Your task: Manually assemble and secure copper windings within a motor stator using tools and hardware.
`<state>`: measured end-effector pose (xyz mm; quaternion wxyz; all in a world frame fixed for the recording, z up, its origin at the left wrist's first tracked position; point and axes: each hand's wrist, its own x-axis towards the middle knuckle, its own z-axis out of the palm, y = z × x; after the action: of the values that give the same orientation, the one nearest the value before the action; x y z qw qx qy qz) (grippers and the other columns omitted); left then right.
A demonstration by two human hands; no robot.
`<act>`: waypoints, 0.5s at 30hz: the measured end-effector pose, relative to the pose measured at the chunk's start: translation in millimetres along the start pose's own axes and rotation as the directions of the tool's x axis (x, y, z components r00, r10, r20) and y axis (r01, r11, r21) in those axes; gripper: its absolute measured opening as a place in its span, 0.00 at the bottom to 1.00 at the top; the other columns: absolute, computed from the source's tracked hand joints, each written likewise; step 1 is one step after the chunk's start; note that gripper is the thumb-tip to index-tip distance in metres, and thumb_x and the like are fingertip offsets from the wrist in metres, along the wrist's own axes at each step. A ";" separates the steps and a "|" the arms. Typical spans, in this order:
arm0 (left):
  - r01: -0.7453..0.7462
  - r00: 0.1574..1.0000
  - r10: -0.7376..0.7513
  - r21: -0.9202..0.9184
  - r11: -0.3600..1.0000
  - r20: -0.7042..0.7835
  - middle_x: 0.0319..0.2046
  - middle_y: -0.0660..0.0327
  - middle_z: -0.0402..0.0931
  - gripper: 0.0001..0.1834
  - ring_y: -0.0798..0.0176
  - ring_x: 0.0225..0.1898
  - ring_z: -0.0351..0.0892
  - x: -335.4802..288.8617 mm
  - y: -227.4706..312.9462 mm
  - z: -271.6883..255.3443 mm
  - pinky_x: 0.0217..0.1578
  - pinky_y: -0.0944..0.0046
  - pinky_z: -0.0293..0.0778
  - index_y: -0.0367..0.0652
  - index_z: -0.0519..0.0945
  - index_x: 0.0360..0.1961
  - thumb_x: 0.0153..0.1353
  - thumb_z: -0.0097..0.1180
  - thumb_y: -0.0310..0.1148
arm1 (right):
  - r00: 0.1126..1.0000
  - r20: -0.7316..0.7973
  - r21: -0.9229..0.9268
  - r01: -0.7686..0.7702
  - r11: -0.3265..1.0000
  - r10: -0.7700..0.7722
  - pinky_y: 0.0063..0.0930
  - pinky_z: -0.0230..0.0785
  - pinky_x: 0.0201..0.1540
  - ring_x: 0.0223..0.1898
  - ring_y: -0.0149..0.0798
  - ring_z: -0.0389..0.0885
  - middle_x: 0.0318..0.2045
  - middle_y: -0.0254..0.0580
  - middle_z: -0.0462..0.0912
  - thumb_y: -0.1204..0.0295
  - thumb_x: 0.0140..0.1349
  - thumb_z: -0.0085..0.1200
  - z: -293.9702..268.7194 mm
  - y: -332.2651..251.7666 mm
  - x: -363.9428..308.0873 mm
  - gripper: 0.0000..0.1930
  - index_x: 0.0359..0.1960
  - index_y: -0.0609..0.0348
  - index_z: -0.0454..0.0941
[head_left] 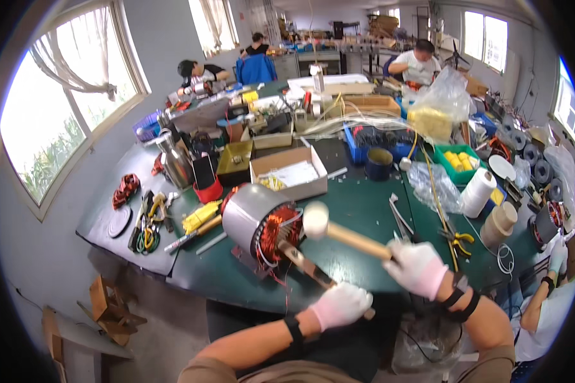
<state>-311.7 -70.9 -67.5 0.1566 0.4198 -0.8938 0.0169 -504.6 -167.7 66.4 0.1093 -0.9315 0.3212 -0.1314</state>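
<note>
A grey metal motor stator (248,210) lies on its side on the green tabletop, its open end with orange copper windings (278,235) facing right. My left hand (342,306), in a white and pink glove, is closed round a flat wooden-looking bar (310,267). The bar's far end reaches the lower part of the windings. My right hand (418,267), also gloved, grips the wooden handle of a mallet (356,241). Its pale head, slightly blurred, is raised just right of the windings. I cannot tell whether the bar touches the wire.
A white cardboard box (294,179) stands behind the stator. Scissors (399,217), yellow-handled pliers (459,241) and a white thread cone (478,193) lie to the right. Yellow bundles (201,216) and hand tools are on the left. A co-worker's gloved hand (558,255) shows at far right.
</note>
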 end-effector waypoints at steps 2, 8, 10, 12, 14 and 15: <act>0.050 0.998 -0.048 0.056 0.997 -0.041 0.23 0.59 0.79 0.08 0.56 0.26 0.83 -5.4 -4.1 6.1 0.30 0.55 0.79 0.46 0.79 0.25 0.59 0.56 0.35 | 0.968 -0.249 0.258 0.105 0.960 -0.039 0.41 0.75 0.28 0.24 0.52 0.84 0.24 0.51 0.82 0.70 0.66 0.61 -38.4 -35.7 4.4 0.11 0.43 0.61 0.75; -0.048 0.998 0.051 0.095 0.994 -0.034 0.24 0.58 0.80 0.07 0.56 0.28 0.83 9.8 -8.4 11.2 0.31 0.58 0.78 0.46 0.80 0.26 0.58 0.56 0.35 | 0.964 -0.146 0.089 0.236 0.968 -0.221 0.46 0.76 0.28 0.24 0.55 0.84 0.24 0.52 0.83 0.70 0.65 0.61 40.5 -1.9 -18.3 0.11 0.42 0.63 0.76; -0.047 0.999 0.047 0.034 0.998 -0.007 0.26 0.57 0.81 0.08 0.55 0.28 0.85 10.0 -12.5 24.0 0.31 0.56 0.79 0.45 0.82 0.26 0.58 0.56 0.35 | 0.985 0.170 -0.097 0.024 0.995 -0.007 0.51 0.77 0.29 0.26 0.58 0.85 0.25 0.52 0.83 0.62 0.67 0.60 54.6 13.2 -12.4 0.13 0.38 0.57 0.74; -0.079 0.996 0.078 -0.020 0.997 -0.049 0.28 0.55 0.83 0.10 0.53 0.29 0.86 9.5 -19.0 21.6 0.31 0.54 0.81 0.44 0.84 0.27 0.58 0.57 0.37 | 0.997 0.052 -0.065 0.055 0.996 -0.051 0.49 0.77 0.28 0.25 0.58 0.85 0.24 0.51 0.83 0.62 0.67 0.60 19.6 -3.6 2.9 0.12 0.39 0.57 0.75; -0.028 0.999 0.026 0.034 0.999 0.042 0.26 0.55 0.81 0.10 0.52 0.28 0.86 1.2 -8.9 0.8 0.30 0.54 0.80 0.44 0.81 0.27 0.59 0.57 0.38 | 0.974 -0.201 0.133 0.133 0.982 -0.105 0.44 0.77 0.27 0.24 0.55 0.85 0.24 0.50 0.83 0.66 0.66 0.62 -17.9 -37.5 -1.8 0.12 0.43 0.59 0.76; -0.042 0.999 0.043 0.114 0.993 -0.006 0.25 0.56 0.80 0.10 0.52 0.28 0.85 -3.5 -15.2 6.5 0.30 0.54 0.80 0.45 0.80 0.27 0.60 0.57 0.38 | 0.944 -0.326 0.378 0.170 0.910 -0.041 0.40 0.75 0.26 0.22 0.52 0.83 0.25 0.49 0.82 0.71 0.65 0.62 -29.4 -51.0 -1.9 0.10 0.44 0.61 0.77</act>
<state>-299.9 -79.1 -76.3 0.1358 0.4087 -0.8995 0.0731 -486.3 -130.7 108.4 0.2385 -0.8727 0.2492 -0.3454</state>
